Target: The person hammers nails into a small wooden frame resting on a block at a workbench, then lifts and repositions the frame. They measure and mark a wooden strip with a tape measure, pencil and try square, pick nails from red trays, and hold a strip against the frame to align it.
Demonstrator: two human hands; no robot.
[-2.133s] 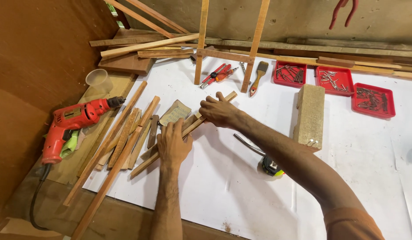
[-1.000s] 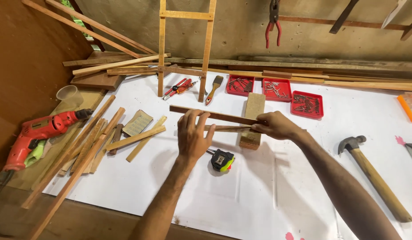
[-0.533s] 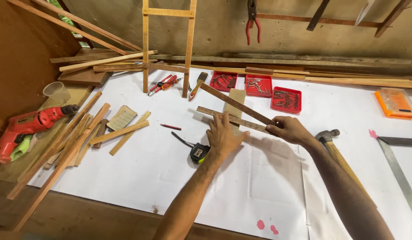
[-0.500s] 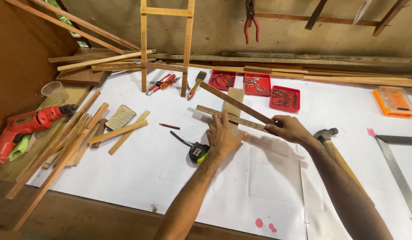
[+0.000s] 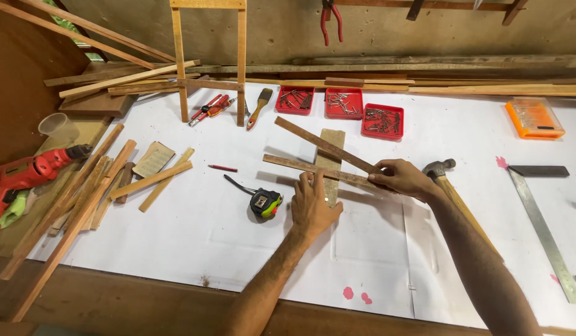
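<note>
**Two wooden slats held in a narrow V above the bench**

Two thin wooden slats meet at the right hand, which pinches their near ends together between thumb and fingers. The upper slat runs off toward ten o'clock, its far end lifted, while the lower slat lies nearly level toward nine o'clock. This hold seems meant to keep the ends aligned while the angle between them is set. The left hand sits at about seven o'clock from that junction, fingers curled up onto the lower slat and pressing it, apparently to steady it; whether the thumb closes under it I cannot tell.

Both slats cross over a pale wooden block that stands lengthwise on the white sheet, likely serving as a rest. A yellow-and-black tape measure lies just beside the left hand at nine o'clock. A hammer lies at three o'clock from the right hand, its head touching or nearly touching the wrist. Three red trays of nails sit at twelve o'clock.
</note>
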